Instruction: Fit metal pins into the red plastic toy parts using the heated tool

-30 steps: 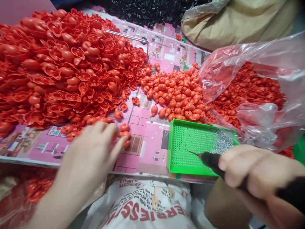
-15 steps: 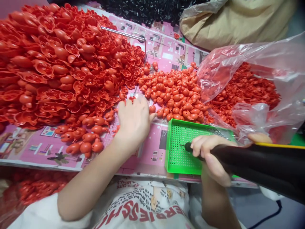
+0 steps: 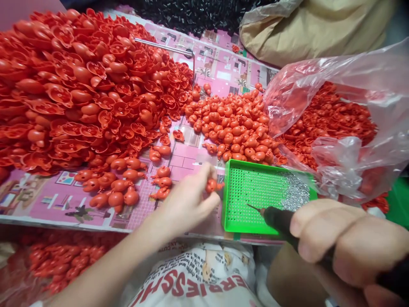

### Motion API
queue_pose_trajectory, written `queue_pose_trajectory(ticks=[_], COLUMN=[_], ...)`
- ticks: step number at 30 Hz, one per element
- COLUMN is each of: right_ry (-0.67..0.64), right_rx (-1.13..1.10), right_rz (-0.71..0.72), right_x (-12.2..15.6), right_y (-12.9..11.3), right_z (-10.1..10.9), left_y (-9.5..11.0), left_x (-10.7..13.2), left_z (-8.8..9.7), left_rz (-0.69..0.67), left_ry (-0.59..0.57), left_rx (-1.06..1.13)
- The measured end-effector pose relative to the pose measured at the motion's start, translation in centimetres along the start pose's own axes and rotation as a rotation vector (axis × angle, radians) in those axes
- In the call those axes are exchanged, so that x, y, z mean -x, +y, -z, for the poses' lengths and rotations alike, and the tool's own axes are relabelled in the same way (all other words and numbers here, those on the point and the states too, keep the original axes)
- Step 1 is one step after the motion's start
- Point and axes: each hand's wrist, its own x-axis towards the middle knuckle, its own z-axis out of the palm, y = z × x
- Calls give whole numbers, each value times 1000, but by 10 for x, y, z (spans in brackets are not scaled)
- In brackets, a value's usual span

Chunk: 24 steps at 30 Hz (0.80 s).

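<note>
My left hand [image 3: 188, 200], slightly blurred, pinches a small red plastic part [image 3: 213, 186] between thumb and fingers, just left of the green tray [image 3: 227, 192]. Gripped in my right hand [image 3: 345, 238] is a black electric screwdriver [image 3: 277, 219]; its thin tip hangs over the tray's perforated bed. Small silver screws [image 3: 295, 192] lie heaped at the tray's right side, and many sit in its holes. A few paired red parts [image 3: 162, 181] rest on the table to the left of my left hand.
A tall heap of red half shells [image 3: 79, 94] covers the left. Smaller rounded red parts [image 3: 233, 123] are piled behind the tray. At right lies a clear plastic bag [image 3: 345, 151] of red pieces. A metal rod [image 3: 162, 46], black parts [image 3: 191, 15] and a tan sack [image 3: 316, 30] stand farther back.
My left hand has come nearer and to the right from beside the heap, with a red part now visible in its fingers. My right hand has moved right and nearer with the screwdriver, uncovering the screws.
</note>
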Motion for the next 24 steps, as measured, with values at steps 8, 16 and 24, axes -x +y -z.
queue_pose_trajectory(ticks=[8, 16, 24], right_ry=[-179, -344, -117], right_rx=[-100, -55, 25], right_rz=[-54, -157, -125], right_x=[-8, -5, 6], right_y=[-8, -14, -15], right_z=[-27, -9, -28], left_y=[-1, 8, 10], left_x=[15, 16, 14], left_z=[-41, -28, -36], left_rz=[-24, 14, 9], left_ry=[-121, -174, -137], left_rx=[369, 284, 272])
